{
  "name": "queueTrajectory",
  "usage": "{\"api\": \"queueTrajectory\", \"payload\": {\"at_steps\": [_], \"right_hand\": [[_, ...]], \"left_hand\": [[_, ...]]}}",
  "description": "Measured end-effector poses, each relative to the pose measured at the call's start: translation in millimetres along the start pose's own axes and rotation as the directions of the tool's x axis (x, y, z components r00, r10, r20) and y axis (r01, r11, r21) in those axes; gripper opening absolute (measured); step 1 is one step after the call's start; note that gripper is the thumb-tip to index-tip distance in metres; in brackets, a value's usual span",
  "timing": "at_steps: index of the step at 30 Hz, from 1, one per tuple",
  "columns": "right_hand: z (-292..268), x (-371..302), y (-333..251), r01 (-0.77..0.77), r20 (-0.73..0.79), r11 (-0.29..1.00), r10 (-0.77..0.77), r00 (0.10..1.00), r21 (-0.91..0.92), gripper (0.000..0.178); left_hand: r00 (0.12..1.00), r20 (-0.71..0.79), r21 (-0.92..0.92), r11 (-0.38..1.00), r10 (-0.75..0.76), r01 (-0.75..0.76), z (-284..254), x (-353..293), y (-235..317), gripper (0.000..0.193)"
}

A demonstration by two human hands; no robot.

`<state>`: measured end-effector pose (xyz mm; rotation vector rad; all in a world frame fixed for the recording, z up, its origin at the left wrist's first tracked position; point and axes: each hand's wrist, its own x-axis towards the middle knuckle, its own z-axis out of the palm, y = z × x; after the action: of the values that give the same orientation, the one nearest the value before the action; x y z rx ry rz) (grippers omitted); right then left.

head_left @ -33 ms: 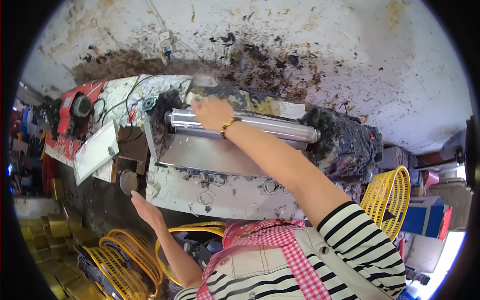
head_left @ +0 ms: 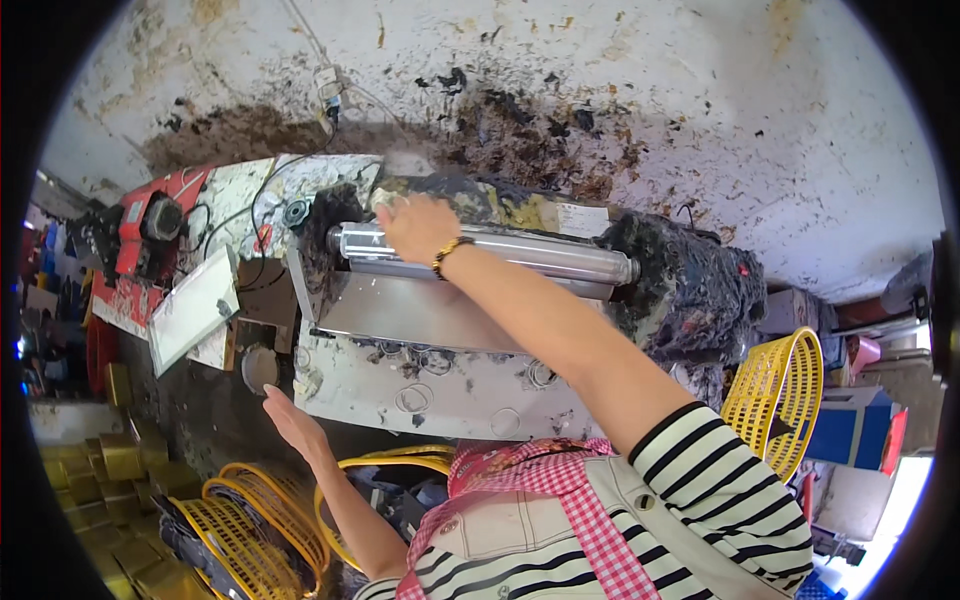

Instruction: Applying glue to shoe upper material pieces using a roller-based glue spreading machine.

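My right arm reaches across a bench-top roller machine with a shiny metal roller (head_left: 540, 250). Over the roller's left end, my right hand (head_left: 420, 230) is closed, with a pale crumpled wad (head_left: 390, 199) at its fingertips; whether it is cloth or paper is unclear. Below the roller slopes a smooth metal feed plate (head_left: 420, 308). My left hand (head_left: 297, 425) hangs off the front left of the bench, fingers stretched out and holding nothing. Nearest to it is a round pale disc-like thing (head_left: 259, 368).
Dark fluffy grime coats the machine's right end (head_left: 690, 290). Several thin rings, one ring (head_left: 413, 399) among them, lie on the white front ledge (head_left: 460, 410). A red machine (head_left: 135, 235) and tilted white panel (head_left: 193, 310) stand left. Yellow baskets, including one basket (head_left: 770, 400), flank me.
My right hand has shifted slightly left along the roller, and the pale wad shows more clearly. My left hand stays almost where it was, fingers still stretched.
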<state>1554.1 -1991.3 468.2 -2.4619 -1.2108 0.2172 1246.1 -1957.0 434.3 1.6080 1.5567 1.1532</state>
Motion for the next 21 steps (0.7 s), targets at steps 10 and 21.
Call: {"api": "queueTrajectory", "payload": {"at_steps": [10, 21], "right_hand": [[48, -153, -172, 0.224, -0.058, 0.302, -0.475, 0.878, 0.927, 0.051], [53, -233, -146, 0.302, 0.170, 0.479, -0.718, 0.675, 0.824, 0.072]], "left_hand": [[0.903, 0.421, -0.797, 0.439, -0.086, 0.414, -11, -20, 48, 0.070], [0.787, 0.548, -0.825, 0.026, 0.283, 0.565, -22, -114, -89, 0.050]]}}
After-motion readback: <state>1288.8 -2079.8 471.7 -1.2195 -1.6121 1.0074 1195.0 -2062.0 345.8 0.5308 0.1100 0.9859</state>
